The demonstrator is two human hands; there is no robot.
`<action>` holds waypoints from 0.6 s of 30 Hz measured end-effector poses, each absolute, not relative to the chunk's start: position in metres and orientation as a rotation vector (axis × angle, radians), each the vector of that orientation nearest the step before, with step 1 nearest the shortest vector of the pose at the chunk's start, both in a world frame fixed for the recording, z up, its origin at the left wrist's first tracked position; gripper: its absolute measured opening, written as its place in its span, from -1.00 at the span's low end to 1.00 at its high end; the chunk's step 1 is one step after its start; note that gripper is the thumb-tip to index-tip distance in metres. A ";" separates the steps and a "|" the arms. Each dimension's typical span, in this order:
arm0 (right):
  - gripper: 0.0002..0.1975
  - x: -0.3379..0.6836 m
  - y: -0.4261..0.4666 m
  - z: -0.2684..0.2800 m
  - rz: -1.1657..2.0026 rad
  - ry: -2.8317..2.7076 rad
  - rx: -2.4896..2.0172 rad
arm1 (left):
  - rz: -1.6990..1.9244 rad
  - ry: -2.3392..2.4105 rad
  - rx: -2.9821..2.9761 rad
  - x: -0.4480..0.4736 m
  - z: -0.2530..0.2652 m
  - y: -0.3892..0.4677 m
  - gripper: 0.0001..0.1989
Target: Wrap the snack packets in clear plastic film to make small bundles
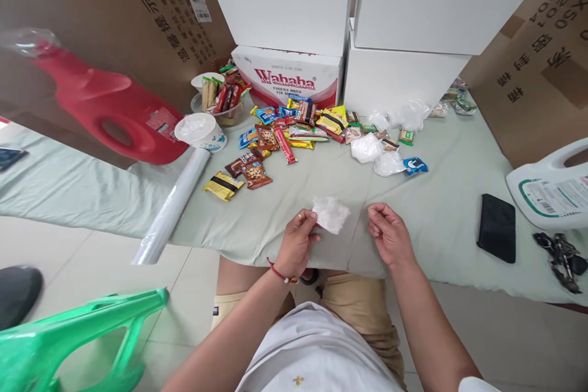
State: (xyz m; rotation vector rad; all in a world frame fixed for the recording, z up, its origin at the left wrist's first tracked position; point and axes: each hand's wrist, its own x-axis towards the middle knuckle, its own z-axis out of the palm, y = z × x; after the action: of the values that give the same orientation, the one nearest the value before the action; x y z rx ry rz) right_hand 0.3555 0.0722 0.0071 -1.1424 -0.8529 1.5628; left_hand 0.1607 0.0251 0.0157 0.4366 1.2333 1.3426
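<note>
My left hand [297, 239] pinches a crumpled clear plastic bag [331, 215] above the front of the cloth-covered table. To its right, my right hand [389, 234] is closed, thumb against curled fingers; whatever may be between them is too small to tell. A gap separates that hand from the plastic bag. Beyond both hands lies a spread of wrapped snacks [285, 139]. More crumpled plastic bundles [366, 148] sit to the right of the pile, beside a blue packet [415, 165]. On the near left, a yellow packet [223, 186] lies next to brown cookie packets [256, 175].
A roll of plastic film [173, 205] overhangs the left table edge, near a paper cup [201, 132] and a red jug [110, 110]. A phone [497, 228], keys [561, 260] and white jug [554, 187] stand right. Boxes [294, 76] line the back; a green stool [82, 337] stands below.
</note>
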 end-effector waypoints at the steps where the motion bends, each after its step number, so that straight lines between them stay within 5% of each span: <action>1: -0.64 0.360 0.070 0.009 1.546 -0.852 -1.160 | 1.357 1.236 0.498 0.161 0.017 0.024 -0.61; 6: -0.65 0.363 0.064 0.011 1.315 -1.323 -1.178 | 1.279 1.205 0.817 0.170 0.025 0.015 -0.66; 10: -0.88 0.357 0.062 0.014 1.065 -1.721 -0.985 | 1.180 1.201 0.730 0.176 0.028 0.012 -0.59; 18: -0.74 0.367 0.027 0.020 0.399 -1.923 -0.923 | 1.279 1.303 0.349 0.173 0.027 0.024 -0.56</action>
State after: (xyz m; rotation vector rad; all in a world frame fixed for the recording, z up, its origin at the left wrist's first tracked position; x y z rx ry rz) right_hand 0.3672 0.0274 0.0202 -0.9227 -1.9229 0.3986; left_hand 0.1734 0.0239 0.0271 0.3488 1.3033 1.2789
